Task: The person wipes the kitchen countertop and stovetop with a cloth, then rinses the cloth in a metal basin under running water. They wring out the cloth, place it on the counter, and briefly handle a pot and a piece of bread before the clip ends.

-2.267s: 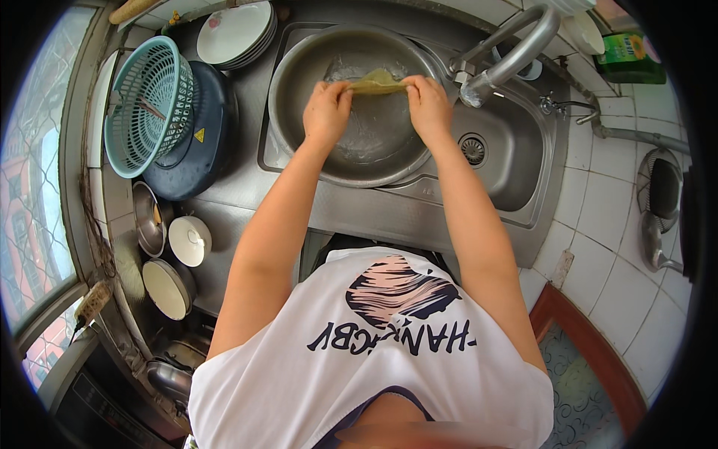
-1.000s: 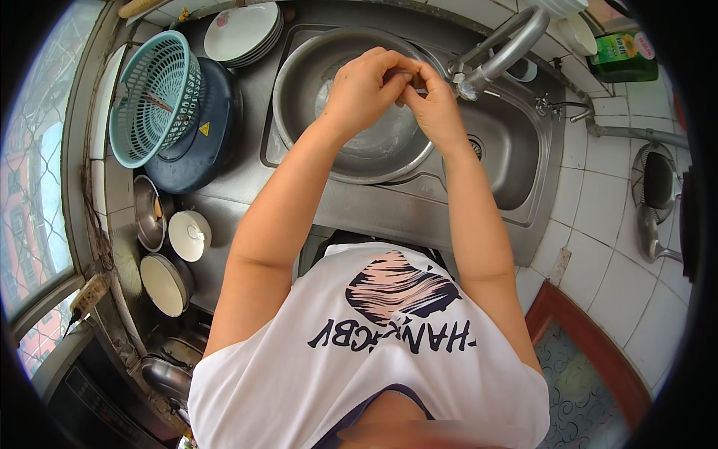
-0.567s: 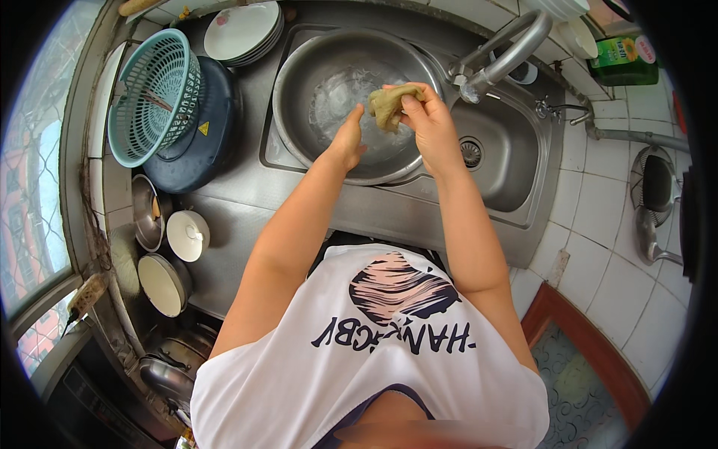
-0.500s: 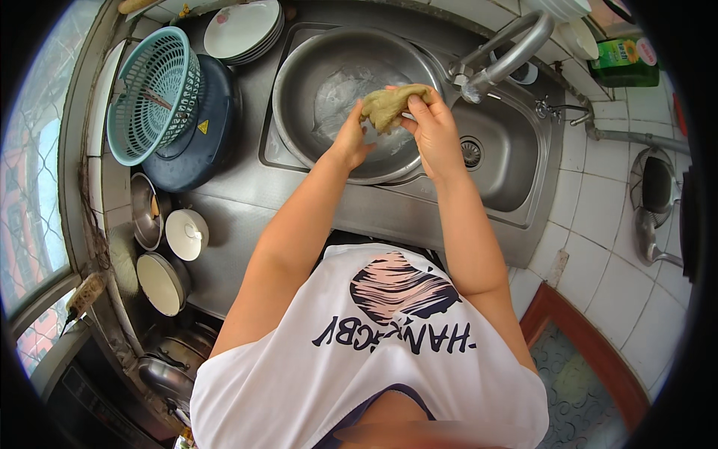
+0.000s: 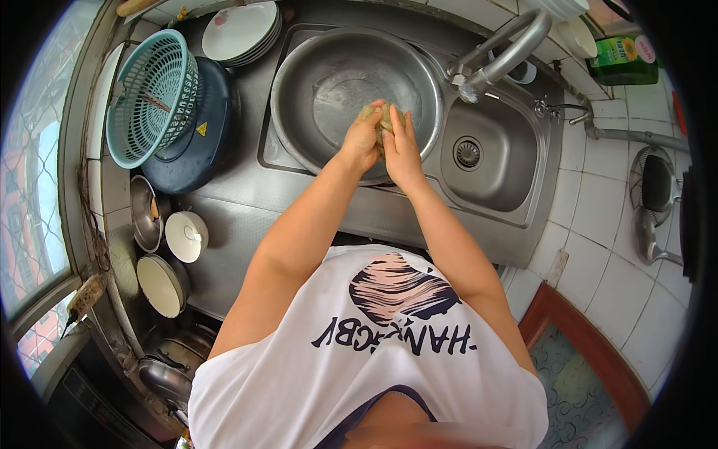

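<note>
A soft olive-yellow lump (image 5: pixel 385 126) is squeezed between my two hands, above the near right part of a wide metal basin (image 5: pixel 299 90). It resembles dough, but the frames do not settle its kind. My left hand (image 5: pixel 363 141) closes on its left side, and my right hand (image 5: pixel 402 153) presses against it from the right with the fingers together. Most of the lump is covered by my fingers and palms. Pale, cloudy smears mark the basin's bottom.
Right of the basin lies a sink (image 5: pixel 497 168) under a curved faucet (image 5: pixel 505 56). Stacked plates (image 5: pixel 239 30), a pale blue strainer basket (image 5: pixel 149 97) on a dark round lid-like thing (image 5: pixel 198 161), and several bowls (image 5: pixel 187 236) stand left. A green bottle (image 5: pixel 624 60) is back right.
The lump was held up and spread between my fingers; now it is pressed together. My right hand has moved left and nearer to me, meeting my left hand.
</note>
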### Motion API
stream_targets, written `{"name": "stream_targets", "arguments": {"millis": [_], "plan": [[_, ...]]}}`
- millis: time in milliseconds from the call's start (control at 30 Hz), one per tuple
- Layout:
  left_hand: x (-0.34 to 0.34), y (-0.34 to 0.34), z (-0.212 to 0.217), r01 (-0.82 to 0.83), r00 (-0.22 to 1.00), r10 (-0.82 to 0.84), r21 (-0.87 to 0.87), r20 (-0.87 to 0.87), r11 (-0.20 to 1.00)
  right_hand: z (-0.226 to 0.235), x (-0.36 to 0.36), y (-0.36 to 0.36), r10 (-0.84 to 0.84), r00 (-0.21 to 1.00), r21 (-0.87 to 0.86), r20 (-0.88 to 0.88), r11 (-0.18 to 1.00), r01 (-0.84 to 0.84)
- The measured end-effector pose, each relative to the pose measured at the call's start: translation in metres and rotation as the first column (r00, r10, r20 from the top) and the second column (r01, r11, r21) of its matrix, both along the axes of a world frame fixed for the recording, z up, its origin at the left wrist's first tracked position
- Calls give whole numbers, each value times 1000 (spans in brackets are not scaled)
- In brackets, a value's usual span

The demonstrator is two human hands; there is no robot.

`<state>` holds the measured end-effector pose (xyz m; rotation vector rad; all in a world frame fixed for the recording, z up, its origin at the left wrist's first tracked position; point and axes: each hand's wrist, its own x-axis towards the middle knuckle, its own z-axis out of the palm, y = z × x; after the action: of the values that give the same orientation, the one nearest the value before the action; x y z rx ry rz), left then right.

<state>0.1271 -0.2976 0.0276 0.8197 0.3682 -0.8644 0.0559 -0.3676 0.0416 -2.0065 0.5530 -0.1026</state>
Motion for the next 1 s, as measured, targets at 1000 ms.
{"name": "stream_targets", "arguments": {"millis": [1000], "plan": [[-15,44,-26,223,953,-299,541,56,811,-24,-21,-49,-281,927,602,-250,704,376]]}}
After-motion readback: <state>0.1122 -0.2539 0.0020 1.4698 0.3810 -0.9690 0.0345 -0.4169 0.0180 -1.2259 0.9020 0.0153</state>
